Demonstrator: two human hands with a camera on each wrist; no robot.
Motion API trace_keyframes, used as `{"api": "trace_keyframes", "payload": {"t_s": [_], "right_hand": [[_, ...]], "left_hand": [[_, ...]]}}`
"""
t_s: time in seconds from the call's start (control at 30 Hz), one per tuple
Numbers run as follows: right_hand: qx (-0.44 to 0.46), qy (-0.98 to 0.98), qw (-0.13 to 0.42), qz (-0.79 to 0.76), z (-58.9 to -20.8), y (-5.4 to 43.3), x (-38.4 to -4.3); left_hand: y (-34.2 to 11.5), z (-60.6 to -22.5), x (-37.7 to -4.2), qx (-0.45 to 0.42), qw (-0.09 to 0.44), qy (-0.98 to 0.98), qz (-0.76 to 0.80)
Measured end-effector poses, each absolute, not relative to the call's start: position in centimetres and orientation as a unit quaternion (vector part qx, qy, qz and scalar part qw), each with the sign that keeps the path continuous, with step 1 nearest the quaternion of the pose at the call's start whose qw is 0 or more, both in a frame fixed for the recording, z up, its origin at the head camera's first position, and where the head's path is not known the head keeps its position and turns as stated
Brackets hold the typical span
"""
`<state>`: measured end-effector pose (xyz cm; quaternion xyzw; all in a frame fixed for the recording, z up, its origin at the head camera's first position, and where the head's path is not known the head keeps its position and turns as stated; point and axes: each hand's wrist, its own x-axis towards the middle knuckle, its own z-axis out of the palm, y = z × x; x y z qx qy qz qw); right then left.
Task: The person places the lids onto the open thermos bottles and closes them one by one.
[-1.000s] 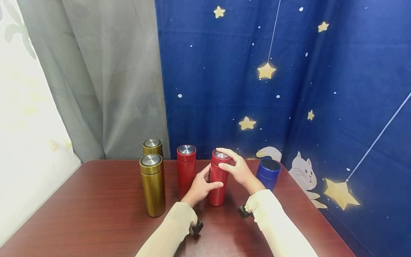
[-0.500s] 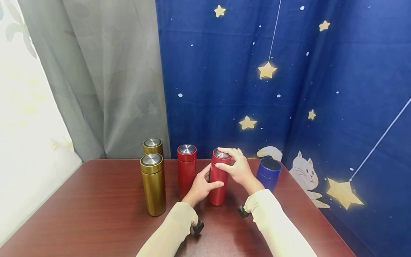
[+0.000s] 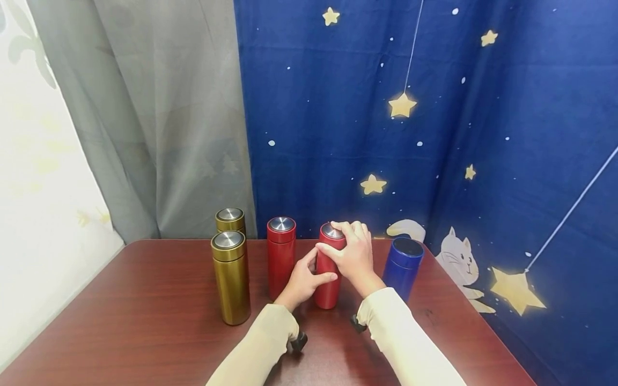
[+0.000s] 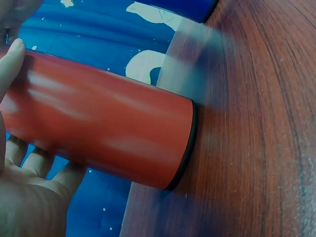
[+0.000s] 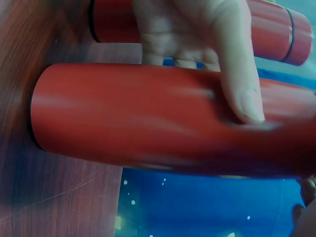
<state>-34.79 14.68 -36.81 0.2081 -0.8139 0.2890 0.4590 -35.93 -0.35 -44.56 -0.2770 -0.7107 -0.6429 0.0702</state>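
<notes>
A red thermos flask [image 3: 329,296] stands upright on the table, its steel-topped lid partly covered by fingers. My left hand [image 3: 302,281] holds its body from the left, the thumb across the front. Up at the lid, my right hand [image 3: 356,256] grips with the thumb in front and fingers over the top's right side. In the left wrist view the flask's body [image 4: 113,121] lies between thumb and fingers, its dark base on the tabletop. The right wrist view shows the left thumb [image 5: 242,84] against the red body; only a bit of the right hand [image 5: 307,210] appears there.
Just left of the hands stands a second red flask [image 3: 280,265]. Farther left are a gold flask [image 3: 232,289] and another gold flask [image 3: 229,219] behind it. A blue flask [image 3: 402,272] stands right of the right hand. Curtains [image 3: 333,123] hang behind the brown table [image 3: 145,300].
My right hand has turned about the lid, its thumb sliding left and its wrist swinging left. The left hand and the held flask stay in place.
</notes>
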Motion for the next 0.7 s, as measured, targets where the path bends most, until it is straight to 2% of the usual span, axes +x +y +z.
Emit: {"api": "trace_keyframes", "payload": {"t_s": [0.13, 0.27, 0.33, 0.53, 0.7], "right_hand": [[0.182, -0.817, 0.486, 0.252, -36.8, 14.2, -34.8], [0.171, -0.837, 0.457, 0.246, -36.7, 14.0, -34.5], [0.177, -0.844, 0.417, 0.287, -36.7, 14.1, -34.4], [0.255, -0.786, 0.243, 0.508, -36.8, 15.5, -34.3], [0.333, -0.742, 0.141, 0.565, -36.3, 17.2, -34.8]], "left_hand": [[-0.4, -44.6, -35.9, -0.279, 0.068, -0.713, -0.639], [-0.5, -44.7, -35.9, -0.274, 0.062, -0.714, -0.641], [-0.5, -44.6, -35.9, -0.274, 0.062, -0.712, -0.643], [-0.5, -42.4, -34.3, -0.28, 0.058, -0.705, -0.649], [-0.8, -41.4, -33.4, -0.271, 0.049, -0.707, -0.651]]}}
